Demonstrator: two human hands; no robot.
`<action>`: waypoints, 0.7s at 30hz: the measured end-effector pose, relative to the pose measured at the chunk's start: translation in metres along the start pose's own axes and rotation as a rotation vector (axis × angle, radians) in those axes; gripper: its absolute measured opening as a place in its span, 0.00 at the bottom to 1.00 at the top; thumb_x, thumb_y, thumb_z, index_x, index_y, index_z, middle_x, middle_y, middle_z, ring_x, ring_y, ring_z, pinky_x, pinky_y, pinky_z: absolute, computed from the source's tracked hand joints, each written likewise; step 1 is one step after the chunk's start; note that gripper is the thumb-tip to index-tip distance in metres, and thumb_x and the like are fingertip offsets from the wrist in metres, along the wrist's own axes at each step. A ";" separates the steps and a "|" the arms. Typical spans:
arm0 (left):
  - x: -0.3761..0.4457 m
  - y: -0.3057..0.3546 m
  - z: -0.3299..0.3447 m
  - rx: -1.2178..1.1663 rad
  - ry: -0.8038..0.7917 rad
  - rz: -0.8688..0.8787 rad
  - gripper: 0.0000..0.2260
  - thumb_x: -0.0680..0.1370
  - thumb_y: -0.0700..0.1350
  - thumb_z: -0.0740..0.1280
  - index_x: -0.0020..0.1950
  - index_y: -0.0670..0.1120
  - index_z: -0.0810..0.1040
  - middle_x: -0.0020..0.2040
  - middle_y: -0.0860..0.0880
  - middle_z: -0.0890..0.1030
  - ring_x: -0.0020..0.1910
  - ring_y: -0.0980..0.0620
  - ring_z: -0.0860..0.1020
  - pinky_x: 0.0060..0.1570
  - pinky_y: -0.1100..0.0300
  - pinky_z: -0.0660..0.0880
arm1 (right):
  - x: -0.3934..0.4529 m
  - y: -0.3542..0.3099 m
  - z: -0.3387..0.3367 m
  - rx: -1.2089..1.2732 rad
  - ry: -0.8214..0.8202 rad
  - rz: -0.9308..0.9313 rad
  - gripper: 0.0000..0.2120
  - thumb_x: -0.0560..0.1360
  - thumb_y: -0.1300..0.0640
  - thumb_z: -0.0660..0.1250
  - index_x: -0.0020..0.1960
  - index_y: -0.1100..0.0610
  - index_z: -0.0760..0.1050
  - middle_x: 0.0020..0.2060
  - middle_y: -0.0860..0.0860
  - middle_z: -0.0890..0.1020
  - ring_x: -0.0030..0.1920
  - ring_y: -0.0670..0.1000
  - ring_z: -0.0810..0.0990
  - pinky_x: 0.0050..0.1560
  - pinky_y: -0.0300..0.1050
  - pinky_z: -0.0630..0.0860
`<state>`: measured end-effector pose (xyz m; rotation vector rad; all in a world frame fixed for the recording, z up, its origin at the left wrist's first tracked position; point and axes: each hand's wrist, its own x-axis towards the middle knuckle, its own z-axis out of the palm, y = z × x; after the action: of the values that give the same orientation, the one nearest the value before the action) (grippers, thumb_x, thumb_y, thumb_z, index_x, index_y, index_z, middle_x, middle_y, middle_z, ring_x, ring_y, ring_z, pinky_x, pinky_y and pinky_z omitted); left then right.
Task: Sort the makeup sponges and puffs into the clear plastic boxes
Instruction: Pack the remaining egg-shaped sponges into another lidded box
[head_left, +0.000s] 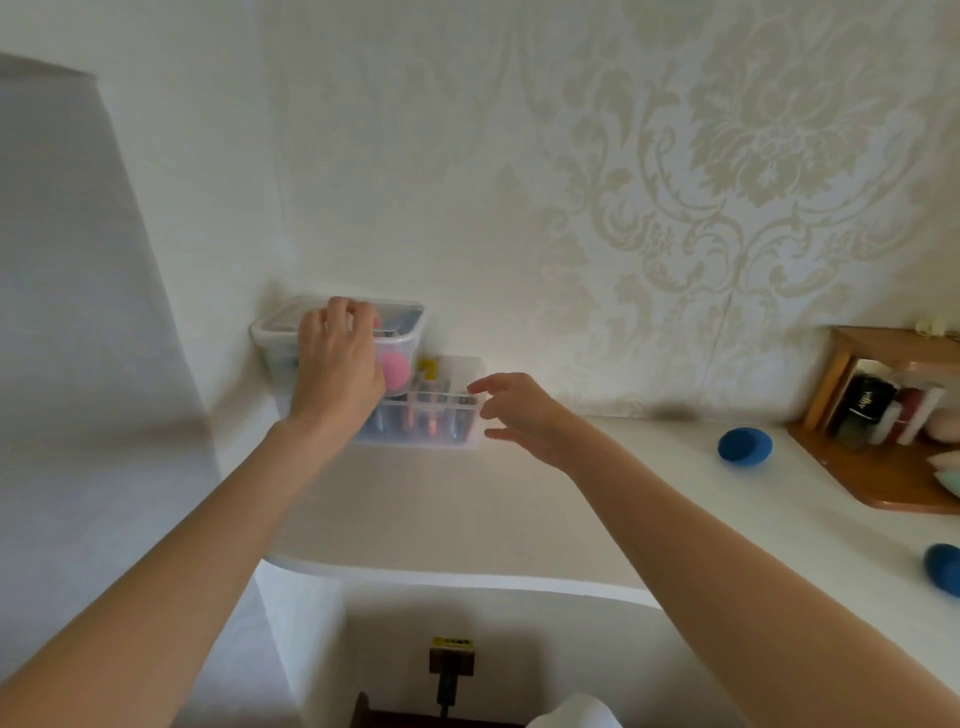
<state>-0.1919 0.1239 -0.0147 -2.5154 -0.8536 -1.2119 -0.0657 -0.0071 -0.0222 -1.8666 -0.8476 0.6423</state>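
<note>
1. The left hand (337, 358) reaches forward with the arm straight, its fingers curled over the rim of a tall clear box (400, 332); whether they pinch the pink thing at their tips or only grip the rim, I cannot tell.
2. A pink sponge (397, 370) shows through that box's clear wall, just beside the left hand.
3. The right hand (524, 415) hovers with fingers spread and relaxed, holding nothing, just beside the right end of a low clear box (457, 405) of upright tubes.
4. Both boxes stand in the far left corner of a white table (467, 499) with a curved front edge, against the wall.
5. A blue egg-shaped sponge (744, 444) lies on the table well to the right; a second blue sponge (943, 569) sits at the right edge.
6. A wooden shelf tray (883, 483) in the right corner holds small jars and pale puffs.
7. The wallpaper (727, 182) is cream with a matte damask pattern.
</note>
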 end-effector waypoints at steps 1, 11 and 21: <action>-0.002 0.013 -0.001 -0.047 0.021 0.041 0.15 0.62 0.29 0.63 0.48 0.36 0.74 0.47 0.35 0.76 0.46 0.36 0.74 0.47 0.49 0.72 | -0.001 0.001 -0.004 -0.036 0.005 -0.006 0.20 0.74 0.71 0.54 0.62 0.61 0.73 0.52 0.54 0.71 0.54 0.52 0.71 0.61 0.50 0.72; -0.014 0.204 0.023 -0.619 -0.202 0.471 0.17 0.71 0.31 0.59 0.58 0.40 0.72 0.58 0.44 0.71 0.55 0.45 0.71 0.45 0.61 0.71 | -0.082 0.047 -0.154 -0.550 0.206 0.065 0.18 0.77 0.66 0.56 0.62 0.56 0.75 0.65 0.53 0.73 0.65 0.54 0.72 0.62 0.43 0.68; -0.042 0.383 0.025 -0.834 -0.366 0.820 0.15 0.76 0.37 0.60 0.63 0.43 0.71 0.62 0.46 0.71 0.60 0.49 0.71 0.60 0.56 0.71 | -0.200 0.138 -0.294 -1.138 0.665 0.531 0.17 0.75 0.60 0.61 0.63 0.58 0.69 0.60 0.58 0.69 0.61 0.60 0.70 0.61 0.54 0.68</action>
<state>0.0292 -0.1910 -0.0439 -3.1922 0.8073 -0.9016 0.0641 -0.3658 -0.0137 -3.1103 -0.2157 -0.3096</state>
